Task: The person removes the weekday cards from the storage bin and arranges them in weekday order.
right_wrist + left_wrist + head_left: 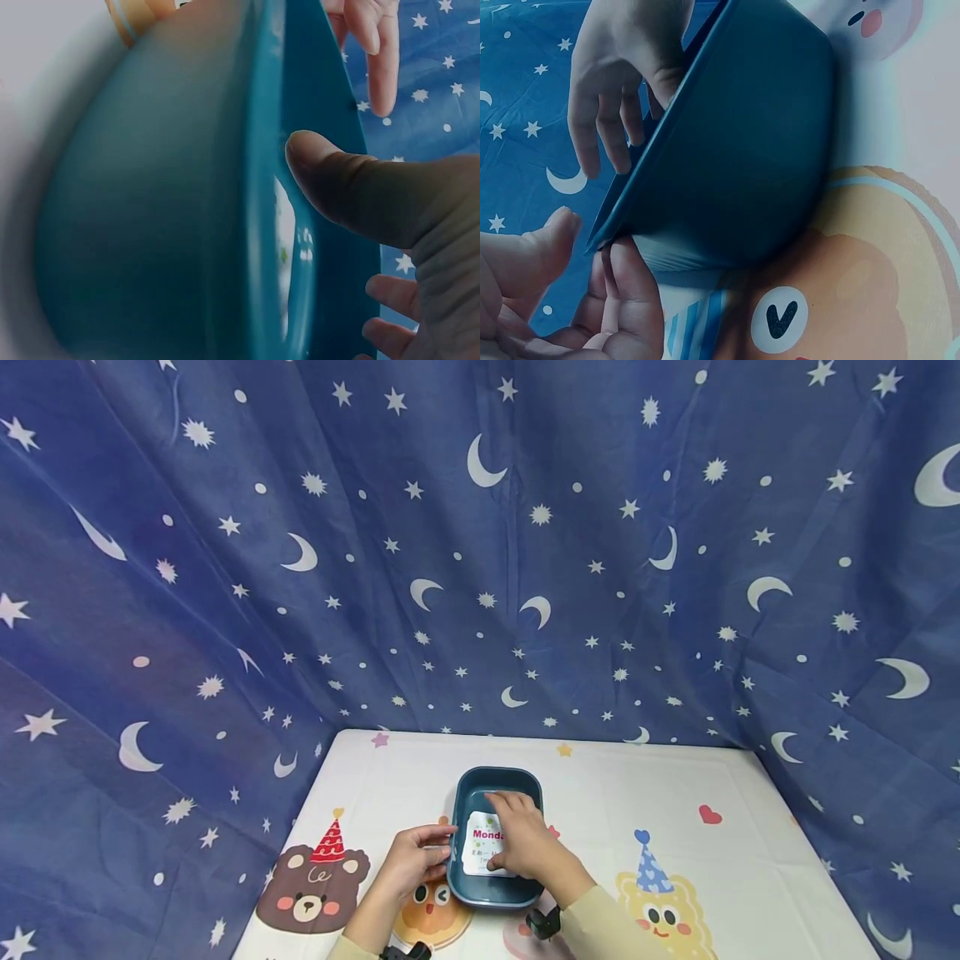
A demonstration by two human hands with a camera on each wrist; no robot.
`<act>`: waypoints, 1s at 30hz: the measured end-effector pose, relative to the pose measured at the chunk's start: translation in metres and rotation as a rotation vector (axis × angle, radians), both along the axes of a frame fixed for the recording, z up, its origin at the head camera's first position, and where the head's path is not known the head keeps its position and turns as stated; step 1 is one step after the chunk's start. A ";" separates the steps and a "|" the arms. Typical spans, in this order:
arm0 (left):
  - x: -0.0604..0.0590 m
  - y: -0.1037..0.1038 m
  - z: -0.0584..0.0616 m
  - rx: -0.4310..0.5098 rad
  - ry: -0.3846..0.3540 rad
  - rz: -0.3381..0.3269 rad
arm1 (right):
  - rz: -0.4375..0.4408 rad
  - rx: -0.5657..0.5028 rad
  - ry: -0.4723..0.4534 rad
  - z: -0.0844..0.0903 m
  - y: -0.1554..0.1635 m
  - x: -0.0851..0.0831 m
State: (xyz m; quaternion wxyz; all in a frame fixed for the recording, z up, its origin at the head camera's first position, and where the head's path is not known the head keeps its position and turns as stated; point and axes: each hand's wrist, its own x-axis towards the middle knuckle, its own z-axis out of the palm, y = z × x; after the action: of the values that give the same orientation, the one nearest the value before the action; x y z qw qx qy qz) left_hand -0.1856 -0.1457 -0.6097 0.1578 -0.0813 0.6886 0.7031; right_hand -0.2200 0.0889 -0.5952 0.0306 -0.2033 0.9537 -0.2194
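Observation:
A dark teal, deep rounded-rectangular plastic container (495, 893) sits on the table. Inside it lies a white card (477, 852) printed with "Monda", the rest of the word covered by a hand. My left hand (408, 860) is at the container's left side; in the left wrist view its fingers (634, 300) touch the rim from outside, and the thumb stands apart. Over the card reaches my right hand (528, 843), thumb and fingers spread. In the right wrist view its thumb (337, 180) is above the container's inside, with nothing visibly gripped.
A white tablecloth (637, 785) with cartoon prints, among them a bear (307, 893) and a yellow biscuit figure (663, 914), covers the table. Blue curtains (525, 568) with moons and stars hang behind and at both sides.

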 end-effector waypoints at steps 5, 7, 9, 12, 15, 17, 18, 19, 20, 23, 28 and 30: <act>0.000 0.000 -0.002 -0.002 -0.002 0.009 | 0.004 0.034 -0.005 -0.008 -0.006 -0.003; 0.000 0.000 -0.002 -0.004 -0.001 0.011 | 0.000 0.053 -0.009 -0.010 -0.008 -0.004; 0.000 0.000 -0.002 -0.006 -0.002 0.014 | -0.002 0.073 -0.005 -0.012 -0.009 -0.004; 0.001 0.001 -0.002 -0.004 -0.008 0.016 | -0.007 0.093 -0.003 -0.013 -0.011 -0.005; 0.001 0.001 -0.003 -0.005 -0.012 0.013 | -0.017 0.116 -0.021 -0.016 -0.014 -0.006; 0.001 0.001 -0.003 -0.005 -0.014 0.013 | -0.024 0.129 -0.034 -0.017 -0.016 -0.008; 0.001 0.001 -0.003 -0.007 -0.016 0.013 | -0.027 0.136 -0.039 -0.018 -0.016 -0.008; 0.001 0.001 -0.004 -0.009 -0.016 0.012 | -0.029 0.143 -0.044 -0.019 -0.017 -0.008; 0.000 0.001 -0.004 -0.008 -0.015 0.012 | -0.028 0.146 -0.045 -0.019 -0.017 -0.009; 0.000 0.001 -0.005 -0.002 -0.015 0.011 | -0.024 0.163 -0.040 -0.019 -0.019 -0.010; -0.001 0.002 -0.005 0.002 -0.015 0.004 | -0.028 0.189 -0.064 -0.019 -0.021 -0.010; -0.002 0.002 -0.006 -0.001 -0.015 0.002 | -0.032 0.199 -0.078 -0.020 -0.021 -0.010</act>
State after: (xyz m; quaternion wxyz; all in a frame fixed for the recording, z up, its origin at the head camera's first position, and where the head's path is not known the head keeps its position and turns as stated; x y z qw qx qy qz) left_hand -0.1874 -0.1432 -0.6157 0.1624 -0.0873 0.6876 0.7023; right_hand -0.2298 0.0679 -0.6151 0.0844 -0.1752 0.9720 -0.1319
